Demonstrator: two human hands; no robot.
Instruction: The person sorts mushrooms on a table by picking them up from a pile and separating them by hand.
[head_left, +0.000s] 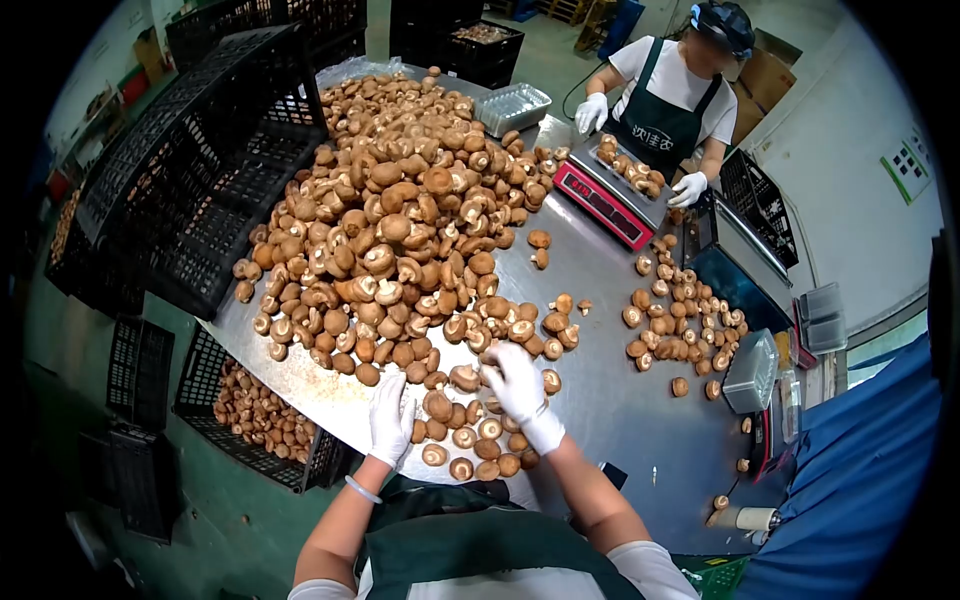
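A large heap of brown mushrooms [400,220] covers the left part of the metal table [590,400]. My left hand [390,420], in a white glove, rests at the heap's near left edge, its fingers stretched out beside the mushrooms. Also gloved in white, my right hand [518,388] is over the near right edge of the heap, fingers bent down towards the mushrooms; whether it holds one cannot be made out. Between my hands and close to my apron lies a small group of mushrooms [462,438].
Across the table a co-worker [670,100] stands at a red scale [605,205] bearing a tray of mushrooms [630,165]. Loose mushrooms [685,315] and clear plastic trays [750,370] are at right. Black crates [200,170] stand left; another [215,400] holds mushrooms below the table edge.
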